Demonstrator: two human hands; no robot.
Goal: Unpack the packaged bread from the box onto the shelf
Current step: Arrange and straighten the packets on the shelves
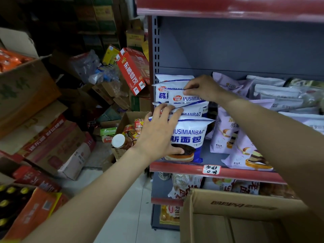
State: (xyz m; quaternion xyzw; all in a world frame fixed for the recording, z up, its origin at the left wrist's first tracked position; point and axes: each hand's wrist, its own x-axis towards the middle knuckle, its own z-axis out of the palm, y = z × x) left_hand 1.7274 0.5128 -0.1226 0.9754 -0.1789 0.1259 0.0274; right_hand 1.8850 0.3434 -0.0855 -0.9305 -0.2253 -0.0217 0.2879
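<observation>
Several blue-and-white bread packets stand in a row at the left end of the shelf. My left hand lies spread against the front packet, thumb low on its cake picture, fingertips on the top seal of the packet behind. My right hand pinches the top edge of a packet further back in the row. The cardboard box sits low at the right, under my right arm; its inside looks bare where visible.
Purple and grey-white bread packets fill the shelf to the right of the row. A lower shelf holds other packaged bread. Stacked cartons, a red box and an open box of cup noodles crowd the floor at left.
</observation>
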